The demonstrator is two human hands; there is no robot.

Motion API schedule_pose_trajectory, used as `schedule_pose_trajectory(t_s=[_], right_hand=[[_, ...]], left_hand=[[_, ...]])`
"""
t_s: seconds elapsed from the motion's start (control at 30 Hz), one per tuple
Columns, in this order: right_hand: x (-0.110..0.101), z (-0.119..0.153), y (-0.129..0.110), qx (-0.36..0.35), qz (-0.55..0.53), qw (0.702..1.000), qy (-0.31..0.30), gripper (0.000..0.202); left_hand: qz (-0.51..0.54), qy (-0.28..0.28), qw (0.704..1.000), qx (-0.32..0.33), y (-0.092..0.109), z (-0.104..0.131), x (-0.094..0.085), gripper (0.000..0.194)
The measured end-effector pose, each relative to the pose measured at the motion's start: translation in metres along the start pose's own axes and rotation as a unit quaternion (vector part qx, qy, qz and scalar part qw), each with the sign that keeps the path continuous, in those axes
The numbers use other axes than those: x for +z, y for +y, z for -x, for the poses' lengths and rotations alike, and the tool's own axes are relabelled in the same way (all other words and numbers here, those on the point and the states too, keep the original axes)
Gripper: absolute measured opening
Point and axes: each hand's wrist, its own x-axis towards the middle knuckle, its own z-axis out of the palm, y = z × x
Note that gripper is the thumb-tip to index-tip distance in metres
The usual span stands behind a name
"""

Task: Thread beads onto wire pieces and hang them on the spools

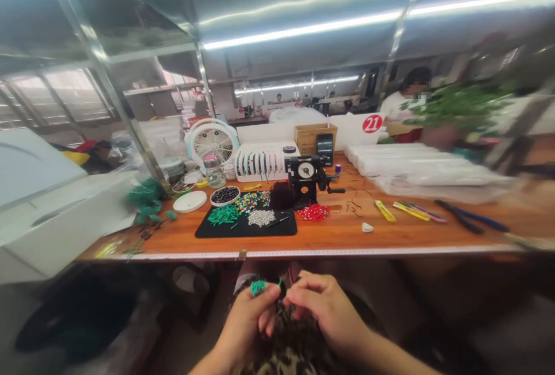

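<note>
Below the table's front edge, over the lap, my left hand (254,308) is closed, its thumb pressed on a bundle of small green pieces (258,288). One thin green piece (280,283) sticks up beside the thumb tip. Just to the right, my right hand (318,304) is pinched, fingertips close to that piece; what lies between them is too small to make out. On the table ahead, a black mat (247,230) bears green tube pieces (224,215), white beads (261,218) and multicoloured beads (248,202).
Behind the mat stand a black hand-cranked machine (306,178), a dish of dark beads (225,195) and a fan (213,143). Red beads (313,212) lie beside the mat. Pliers (459,216) and yellow-handled tools (384,211) are at right. A person (396,106) sits beyond.
</note>
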Motion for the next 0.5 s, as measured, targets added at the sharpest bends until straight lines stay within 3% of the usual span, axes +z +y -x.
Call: schedule_pose_trajectory(t_s=[0.33, 0.5], right_hand=[[0.004, -0.004, 0.011, 0.008, -0.097, 0.995, 0.01, 0.018], [0.002, -0.007, 0.017, 0.014, -0.106, 0.994, 0.015, 0.018]], left_hand=[[-0.017, 0.035, 0.999, 0.034, -0.002, -0.002, 0.001, 0.047], [-0.072, 0.056, 0.994, 0.055, -0.001, -0.002, 0.0, 0.041]])
